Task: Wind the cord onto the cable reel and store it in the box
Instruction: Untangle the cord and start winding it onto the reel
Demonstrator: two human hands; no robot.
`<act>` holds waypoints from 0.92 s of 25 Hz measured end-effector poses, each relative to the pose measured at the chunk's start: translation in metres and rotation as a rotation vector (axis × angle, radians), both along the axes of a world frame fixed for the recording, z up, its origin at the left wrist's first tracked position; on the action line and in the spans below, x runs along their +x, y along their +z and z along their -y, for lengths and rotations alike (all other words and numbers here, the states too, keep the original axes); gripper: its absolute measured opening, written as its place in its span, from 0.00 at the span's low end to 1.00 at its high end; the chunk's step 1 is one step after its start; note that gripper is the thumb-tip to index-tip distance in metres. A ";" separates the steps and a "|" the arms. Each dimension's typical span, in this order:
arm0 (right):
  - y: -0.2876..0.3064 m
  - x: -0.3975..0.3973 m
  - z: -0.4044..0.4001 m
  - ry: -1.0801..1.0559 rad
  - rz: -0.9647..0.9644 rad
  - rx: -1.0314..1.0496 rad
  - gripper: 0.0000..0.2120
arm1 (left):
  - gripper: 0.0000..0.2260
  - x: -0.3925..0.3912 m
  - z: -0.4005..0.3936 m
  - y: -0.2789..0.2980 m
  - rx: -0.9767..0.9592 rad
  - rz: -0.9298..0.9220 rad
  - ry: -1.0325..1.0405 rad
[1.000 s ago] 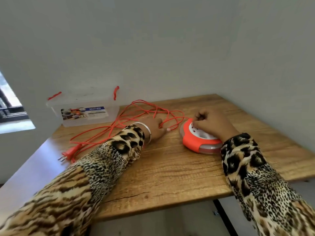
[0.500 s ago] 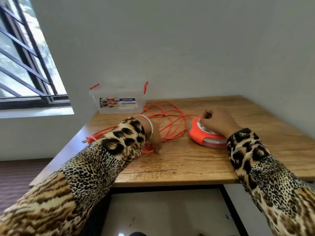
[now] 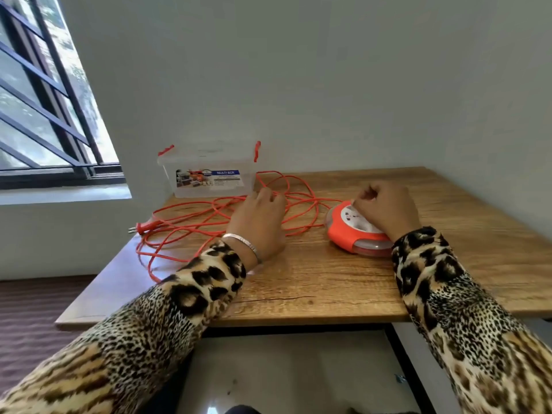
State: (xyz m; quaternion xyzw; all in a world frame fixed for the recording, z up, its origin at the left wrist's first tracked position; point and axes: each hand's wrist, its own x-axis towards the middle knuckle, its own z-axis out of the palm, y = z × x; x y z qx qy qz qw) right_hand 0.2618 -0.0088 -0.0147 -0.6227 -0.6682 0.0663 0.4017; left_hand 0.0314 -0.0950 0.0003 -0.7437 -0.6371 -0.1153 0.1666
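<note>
While most of the cord (image 3: 191,231) lies loose between box (image 3: 209,174) and reel (image 3: 355,231), winding is underway. Right hand (image 3: 385,207) pinches the reel's top (probably its crank); left hand (image 3: 257,225) rests on the cord, fingers hidden, and should feed slack.

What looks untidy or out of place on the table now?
The orange cord sprawls in loose tangled loops beside the reel, and its plug pokes over the table edge. Nothing looks damaged.

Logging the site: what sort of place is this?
Likely a plain room at home: a wooden table pushed into a bare wall corner, a barred window alongside, a plastic storage box on it.
</note>
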 end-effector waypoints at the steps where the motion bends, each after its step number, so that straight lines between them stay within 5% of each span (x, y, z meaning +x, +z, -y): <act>1: -0.001 0.002 -0.001 -0.082 0.019 -0.018 0.06 | 0.12 0.013 0.000 -0.001 -0.058 0.200 -0.062; 5: -0.005 0.014 -0.011 -0.151 0.010 -0.209 0.16 | 0.19 0.062 -0.015 -0.010 -0.720 0.946 -0.014; 9: -0.002 0.019 -0.020 -0.018 -0.200 -0.195 0.17 | 0.24 0.083 -0.035 -0.019 -0.715 1.312 0.041; 12: 0.004 0.011 -0.025 0.097 -0.268 0.014 0.14 | 0.20 0.078 -0.045 -0.018 -0.649 1.736 -0.038; 16: 0.024 -0.008 -0.034 0.211 -0.167 0.251 0.17 | 0.19 0.057 -0.064 -0.015 -0.510 1.905 -0.126; 23: 0.017 -0.029 -0.030 0.098 0.357 0.421 0.14 | 0.14 0.047 -0.094 -0.030 -0.454 1.951 -0.244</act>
